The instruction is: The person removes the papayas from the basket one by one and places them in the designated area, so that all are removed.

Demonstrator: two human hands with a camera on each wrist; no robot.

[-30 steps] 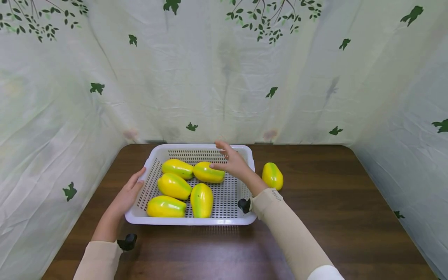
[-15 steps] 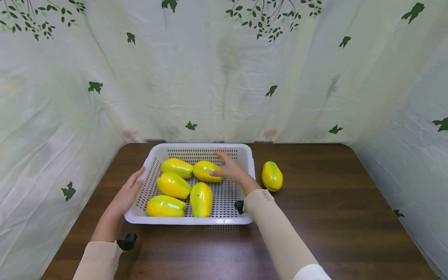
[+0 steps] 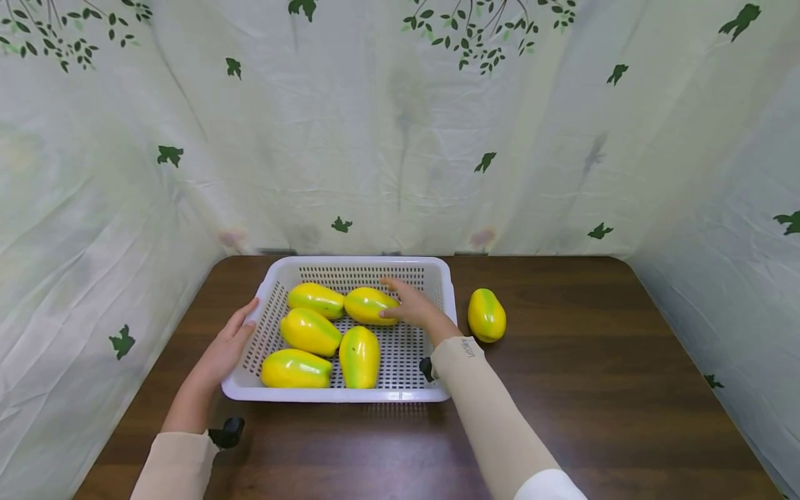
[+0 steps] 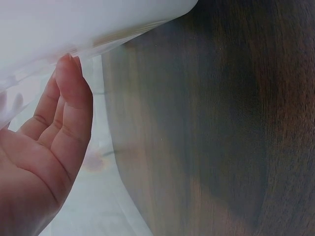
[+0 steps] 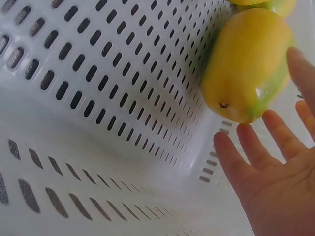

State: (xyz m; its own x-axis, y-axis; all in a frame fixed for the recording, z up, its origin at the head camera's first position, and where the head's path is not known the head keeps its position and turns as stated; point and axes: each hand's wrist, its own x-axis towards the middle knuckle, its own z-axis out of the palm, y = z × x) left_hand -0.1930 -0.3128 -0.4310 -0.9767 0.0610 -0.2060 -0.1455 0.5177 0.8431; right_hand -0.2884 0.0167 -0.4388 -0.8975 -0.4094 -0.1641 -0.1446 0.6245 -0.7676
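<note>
Inside the white basket (image 3: 300, 395), the right hand (image 3: 417, 307), fingers spread and grasping nothing, is beside the far-right papaya (image 3: 367, 305); contact is unclear. The left hand (image 3: 228, 347), fingers nearly straight, touches the basket's left side. A loose papaya (image 3: 487, 315) lies just right of it on the counter (image 3: 594, 382). A weak pinch on glossy, rounded skin could let fruit slip.

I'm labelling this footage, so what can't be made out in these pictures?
- Head: lettering on the right cuff, too small to read.
- Head: part of the nearest fruit, behind the right hand.
- Left wrist: the basket's inside, hidden by its outer wall.
- Right wrist: further fruit, cut off by the top edge.
</note>
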